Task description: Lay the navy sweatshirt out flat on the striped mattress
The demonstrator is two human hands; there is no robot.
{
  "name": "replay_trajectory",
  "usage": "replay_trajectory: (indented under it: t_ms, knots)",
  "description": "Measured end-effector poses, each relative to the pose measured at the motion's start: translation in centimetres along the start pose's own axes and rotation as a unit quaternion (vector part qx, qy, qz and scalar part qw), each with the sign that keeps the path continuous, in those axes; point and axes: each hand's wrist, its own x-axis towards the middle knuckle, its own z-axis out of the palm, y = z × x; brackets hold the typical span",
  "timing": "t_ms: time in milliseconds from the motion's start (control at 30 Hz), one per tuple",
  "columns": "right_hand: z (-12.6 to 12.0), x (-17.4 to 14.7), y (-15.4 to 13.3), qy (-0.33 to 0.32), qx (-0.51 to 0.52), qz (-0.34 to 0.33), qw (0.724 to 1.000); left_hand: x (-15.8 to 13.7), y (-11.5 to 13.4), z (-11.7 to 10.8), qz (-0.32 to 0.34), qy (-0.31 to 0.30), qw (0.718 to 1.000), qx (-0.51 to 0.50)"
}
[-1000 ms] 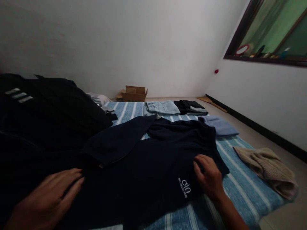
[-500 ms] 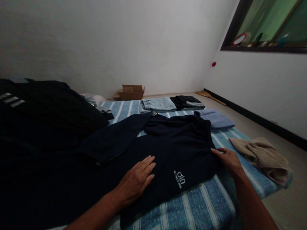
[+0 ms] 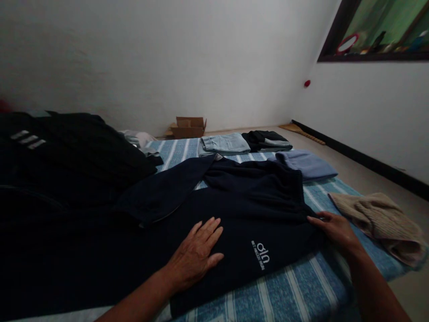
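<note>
Dark navy sweatpants (image 3: pixel 234 232) with a white printed logo lie spread over a blue-and-white striped bedcover (image 3: pixel 284 290). My left hand (image 3: pixel 197 255) rests flat on the leg, palm down with its fingers stretched out. At the gathered waistband, my right hand (image 3: pixel 337 230) pinches the near corner between thumb and fingers. The far leg is bent back over, leaving a small gap where the cover shows. To the left the navy cloth merges with darkness, so its end is hard to make out.
A heap of dark clothes (image 3: pixel 73 147) stands on the left. Folded light-blue jeans (image 3: pixel 226 143), a folded black garment (image 3: pixel 266 141), a lavender folded cloth (image 3: pixel 304 164) and a brown ribbed garment (image 3: pixel 380 221) lie around the far and right sides. A cardboard box (image 3: pixel 189 128) sits by the wall.
The view has shifted slightly, moving most things right in the picture. My left hand's fingers are a little more spread; my right hand still grips the waistband, drawn slightly rightward.
</note>
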Motion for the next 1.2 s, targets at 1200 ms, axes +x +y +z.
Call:
replay_trajectory:
  t_ms: [1200]
  knots:
    - [16.6,0.0,-2.7,-0.013,-0.339,-0.45,0.826,7.0,3.6,1.9,-0.035,0.039,0.994,-0.1]
